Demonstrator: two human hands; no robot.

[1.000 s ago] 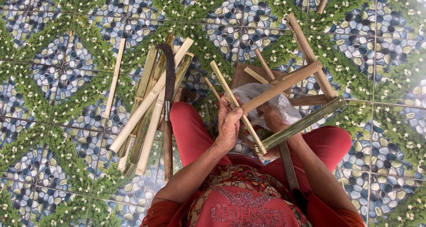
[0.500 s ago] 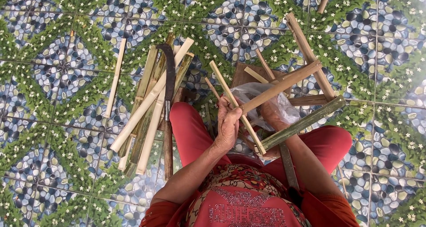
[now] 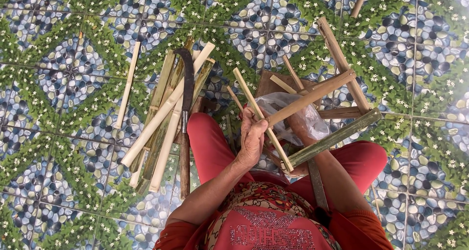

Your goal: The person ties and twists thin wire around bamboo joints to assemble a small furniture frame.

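Left hand (image 3: 252, 137) fingers closed around one thin bamboo strip (image 3: 261, 118) above the lap. Right hand mostly hidden under a clear plastic bag (image 3: 293, 108), grip unclear. One curved knife (image 3: 185, 98) lies on roughly six bamboo slats (image 3: 161, 118), floor (image 3: 58, 84) left.

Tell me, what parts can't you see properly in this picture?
- Head view: the right hand is mostly hidden behind the clear plastic bag and bamboo sticks.
- The left hand shows only its back, so its grip on the thin strip is hidden.
- One stick is cut off by the top edge.
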